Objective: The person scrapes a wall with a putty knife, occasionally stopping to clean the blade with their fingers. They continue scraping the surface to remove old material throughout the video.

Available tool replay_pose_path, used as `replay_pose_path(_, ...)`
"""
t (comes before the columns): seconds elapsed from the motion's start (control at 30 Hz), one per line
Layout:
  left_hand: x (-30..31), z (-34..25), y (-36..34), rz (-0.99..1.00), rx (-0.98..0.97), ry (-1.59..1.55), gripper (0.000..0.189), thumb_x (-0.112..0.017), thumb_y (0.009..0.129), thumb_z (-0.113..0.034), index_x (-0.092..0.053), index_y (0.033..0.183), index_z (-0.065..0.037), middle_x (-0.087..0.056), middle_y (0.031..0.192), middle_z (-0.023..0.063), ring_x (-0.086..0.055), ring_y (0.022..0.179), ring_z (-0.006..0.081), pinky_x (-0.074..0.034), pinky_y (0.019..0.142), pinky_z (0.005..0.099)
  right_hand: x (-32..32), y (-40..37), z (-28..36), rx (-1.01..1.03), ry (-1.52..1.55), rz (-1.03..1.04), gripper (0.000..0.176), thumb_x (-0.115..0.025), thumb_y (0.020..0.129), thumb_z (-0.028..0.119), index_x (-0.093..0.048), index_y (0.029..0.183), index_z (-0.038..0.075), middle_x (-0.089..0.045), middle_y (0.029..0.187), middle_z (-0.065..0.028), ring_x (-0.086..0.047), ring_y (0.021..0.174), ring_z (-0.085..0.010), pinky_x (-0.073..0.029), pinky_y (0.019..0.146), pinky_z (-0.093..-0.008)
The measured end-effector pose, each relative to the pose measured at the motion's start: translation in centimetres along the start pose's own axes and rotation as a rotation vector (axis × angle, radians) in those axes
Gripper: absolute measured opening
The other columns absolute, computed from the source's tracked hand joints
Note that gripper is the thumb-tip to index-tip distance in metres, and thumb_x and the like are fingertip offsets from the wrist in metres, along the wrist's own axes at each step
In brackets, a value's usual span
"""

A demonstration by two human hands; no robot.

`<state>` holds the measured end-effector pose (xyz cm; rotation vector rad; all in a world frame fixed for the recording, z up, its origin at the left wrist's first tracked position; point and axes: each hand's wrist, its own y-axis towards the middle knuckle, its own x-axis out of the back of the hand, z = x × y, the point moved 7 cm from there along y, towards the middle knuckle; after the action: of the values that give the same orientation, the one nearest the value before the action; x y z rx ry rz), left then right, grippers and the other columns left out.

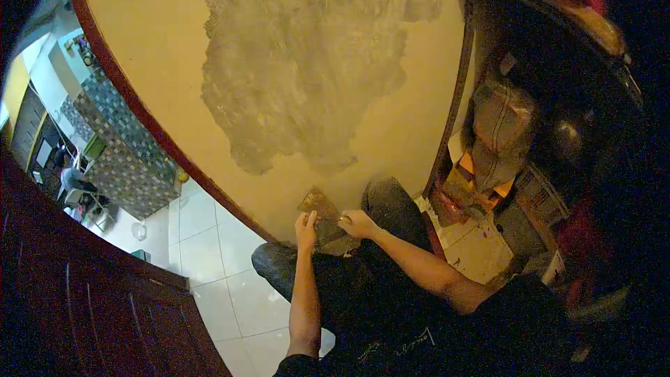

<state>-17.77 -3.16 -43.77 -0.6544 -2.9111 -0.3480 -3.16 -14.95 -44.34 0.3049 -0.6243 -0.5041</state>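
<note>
Low in front of the wall, my left hand (306, 230) is closed on the left edge of a dark flat plate (326, 222) with a pale brownish patch at its upper corner. My right hand (359, 224) is closed around a small handle that points toward the plate; the rest of that tool is hard to make out. Both hands are above my lap, between my knees. A large rough grey patch (300, 77) covers the middle of the yellow wall (153, 35), above my hands.
Bags (499, 119), a crate (536, 199) and other clutter lie in the dark at the right. A dark red door (91, 293) stands at the lower left, beside white floor tiles (223, 293). A seated person (73, 178) is far off at the left.
</note>
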Motion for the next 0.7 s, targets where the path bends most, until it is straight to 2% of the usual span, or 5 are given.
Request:
replay_pose_path(0.07,-0.8,0.5,-0.5,0.035,0.218,-0.32,0.024,-0.063,0.09,-0.023,-0.055,0.077,-0.005,-0.057,0.069,0.0031,-0.051,0.064,0.0124,-0.042,0.059,0.0275,-1.3,-0.2,-1.2,-0.016,-0.145,0.128,0.03,-0.064,0.082,0.031,-0.058,0.085,0.001,-0.059,0.075,-0.0228,-0.059,0.073,-0.0414,-0.046,0.064,-0.0451)
replay_pose_path(0.27,-0.3,2.0,-0.1,0.037,0.196,-0.319,0.021,-0.065,0.089,-0.024,-0.056,0.078,-0.008,-0.056,0.069,0.0035,-0.05,0.062,0.0108,-0.041,0.057,0.0255,-2.7,0.1,-2.4,-0.216,-0.11,0.366,0.038,-0.062,0.083,0.038,-0.063,0.089,0.0,-0.063,0.081,-0.0236,-0.062,0.08,-0.0405,-0.047,0.068,-0.0453)
replay_pose_path(0.4,-0.1,0.2,-0.5,0.036,0.149,-0.189,0.026,-0.06,0.092,-0.028,-0.057,0.077,-0.007,-0.056,0.066,0.0017,-0.05,0.059,0.0106,-0.04,0.056,0.0254,-1.6,0.2,-0.3,0.01,-0.108,0.265,0.04,-0.061,0.083,0.04,-0.064,0.087,0.001,-0.063,0.082,-0.0241,-0.062,0.081,-0.0409,-0.048,0.07,-0.0459)
replay_pose_path(0.47,0.0,1.3,-0.1,0.025,0.17,-0.217,0.029,-0.058,0.093,-0.03,-0.057,0.075,-0.007,-0.056,0.066,0.0014,-0.05,0.058,0.0107,-0.04,0.055,0.0257,-1.5,0.4,-1.4,-0.192,-0.097,0.247,0.039,-0.06,0.083,0.039,-0.064,0.087,0.001,-0.063,0.084,-0.0243,-0.062,0.082,-0.0411,-0.048,0.071,-0.0463)
replay_pose_path(0.7,0.3,1.2,-0.1,0.0,0.13,-0.099,0.039,-0.053,0.095,-0.037,-0.058,0.074,-0.005,-0.056,0.065,0.0023,-0.049,0.057,0.0114,-0.039,0.054,0.0276,-1.6,0.2,-1.5,-0.156,-0.096,0.232,0.036,-0.061,0.083,0.036,-0.065,0.089,0.001,-0.063,0.082,-0.024,-0.062,0.081,-0.042,-0.048,0.07,-0.0465)
